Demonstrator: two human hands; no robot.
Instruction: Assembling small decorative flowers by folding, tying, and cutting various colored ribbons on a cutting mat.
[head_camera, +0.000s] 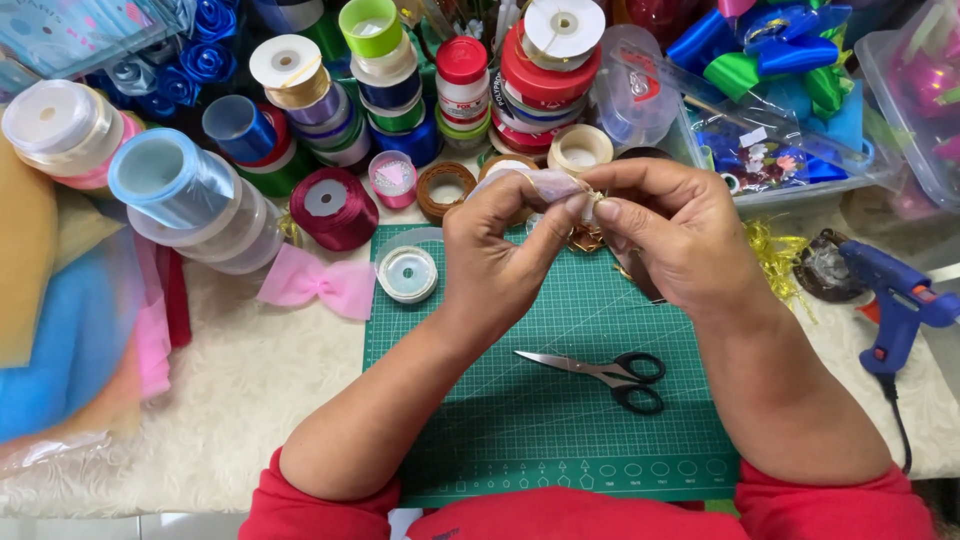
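Green cutting mat (560, 440) nearest, black-handled scissors (600, 375) on it. Above: left hand (500, 250) and right hand (670, 235) both pinching pale sheer ribbon piece (545, 183), fingertips touching.

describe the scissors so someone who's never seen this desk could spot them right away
Start at the green cutting mat in the middle of the table. The scissors lie flat on it, between the person's forearms and below both hands. They are the only metal tool on the mat, with silver blades pointing left and black loop handles on the right.
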